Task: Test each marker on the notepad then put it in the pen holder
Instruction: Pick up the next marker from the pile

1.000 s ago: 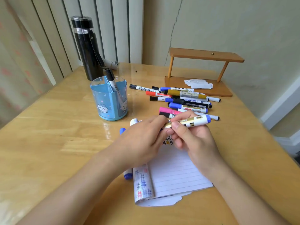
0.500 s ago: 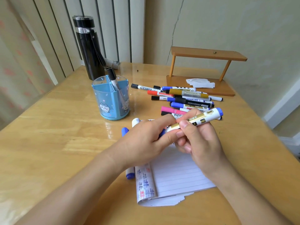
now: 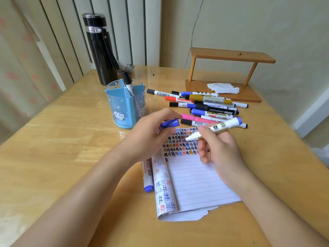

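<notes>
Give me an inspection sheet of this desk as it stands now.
Surface: wooden table, glossy.
Job's things: lined notepad, top rows full of coloured test marks; blue pen holder with one black marker inside; marker pile behind the notepad; one blue-ended marker lying along the notepad's left edge.
Clutter: black flask; wooden shelf stand with crumpled tissue on its base.
Grips: left hand pinches a blue cap; right hand holds the uncapped white marker, tip over the test marks.
Cables: nothing seen.
Surroundings: vertical blinds, cracked wall.
</notes>
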